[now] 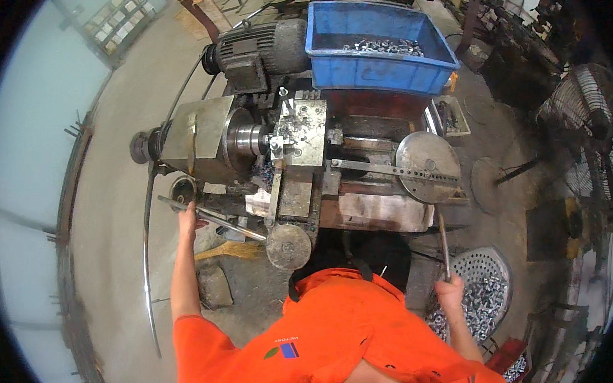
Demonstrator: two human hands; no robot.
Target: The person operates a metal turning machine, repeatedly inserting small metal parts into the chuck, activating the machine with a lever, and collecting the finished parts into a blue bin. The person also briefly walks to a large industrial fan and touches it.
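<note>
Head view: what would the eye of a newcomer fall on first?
Probably the bright orange shirt, at the lower middle, then the blue tub of small metal parts at the top. Between them is the machine, the left hand on a long bar, the right hand on a lever.

2 hands (190,217) (450,291), 1 mtr (265,46), prob. 1 fan (583,107).

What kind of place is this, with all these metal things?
It's probably a metalworking workshop or small factory. You can see a grey, lathe-like metal machine, a dark, ribbed metal motor, and a blue rectangular plastic tub holding small silvery metal parts.
</note>
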